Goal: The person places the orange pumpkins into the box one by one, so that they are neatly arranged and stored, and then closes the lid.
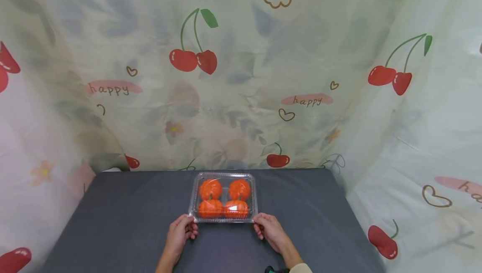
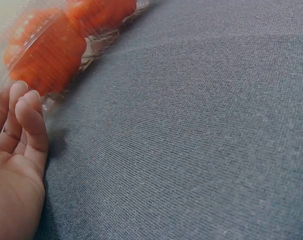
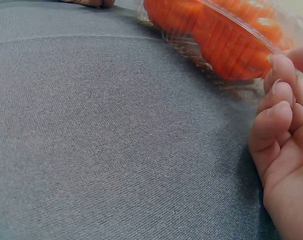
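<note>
A clear plastic clamshell container [image 1: 222, 220] lies on the dark cloth in the head view, its lid down. Several small orange toy pumpkins [image 1: 211, 209] with green stems show through it, in two rows. My left hand [image 1: 180, 233] pinches the near left corner of the rim, the other fingers curled below. At the near right corner, my right hand [image 1: 272, 231] grips the rim between thumb and forefinger. The right wrist view shows its remaining fingers [image 3: 274, 117] curled in beside the container wall. In the left wrist view the thumb is out of sight.
Dark grey cloth [image 1: 132, 218] covers the table on both sides of the container. A pale curtain [image 1: 241, 97] printed with cherries and hearts hangs behind and at both sides. Near my right wrist, a dark strap [image 1: 276, 269] shows at the bottom edge.
</note>
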